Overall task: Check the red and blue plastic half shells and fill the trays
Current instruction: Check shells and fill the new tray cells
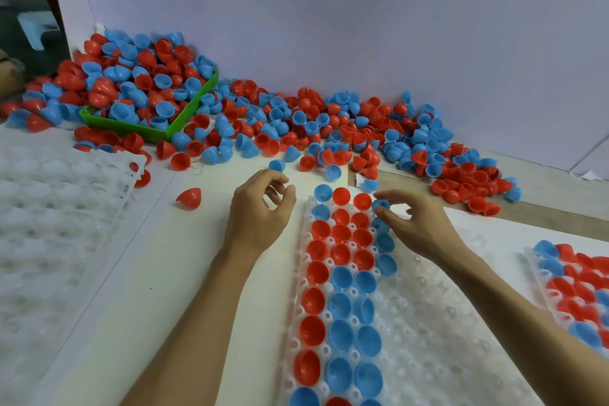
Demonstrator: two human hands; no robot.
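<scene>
- Right now, in the head view, the right hand pinches a blue half shell with its fingertips, at the far end of the middle tray.
- That shell is over the top spot of the fourth row, just beside two red shells that already sit in the tray.
- The left hand hangs over the white table, near the tray's far left corner. Its fingers are loosely curled and hold nothing that I can see.
- The tray's left rows are full of red and blue shells, cup side up. Its right side has bare holes.
- A big pile of loose shells lies along the wall, and more fill a green bin.
- A stack of bare trays sits on the left, and another tray with shells is on the right.
- One red shell lies alone on the table, dome up.
- I think the blue shell is about to go into its hole.
- It could go wrong if the shell tips and lands crooked, because the pinch is only on its rim.
- The hand could also bump the red shells beside it and pop them out.
- The pile sits close to the tray's far end, so a loose shell might roll in without being checked.
</scene>
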